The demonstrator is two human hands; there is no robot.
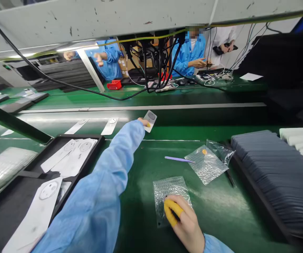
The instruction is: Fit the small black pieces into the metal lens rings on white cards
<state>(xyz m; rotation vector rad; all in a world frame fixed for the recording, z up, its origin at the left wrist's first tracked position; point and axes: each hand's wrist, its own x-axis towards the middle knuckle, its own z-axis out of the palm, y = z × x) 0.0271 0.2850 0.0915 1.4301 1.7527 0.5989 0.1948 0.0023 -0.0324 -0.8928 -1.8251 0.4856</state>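
Note:
My left hand (145, 122), at the end of an outstretched blue sleeve, grips a small white card with a grey round mark (152, 117) over the far side of the green bench. Near the front, my right hand (184, 219), with yellow covers on its fingers, is curled over a piece of bubble wrap (170, 188); whether something small is pinched in it is hidden. Right of centre lie a purple tweezer-like tool (177, 159) and a second bubble wrap piece (206, 167) with an orange dot.
A black tray (16, 193) with white cards stands at the left. Two white cards (109, 126) (77, 126) lie on the far strip. Dark sheets (275, 175) fill a tray at the right. Black cables (151, 66) hang ahead; people in blue coats (190, 52) are across the bench.

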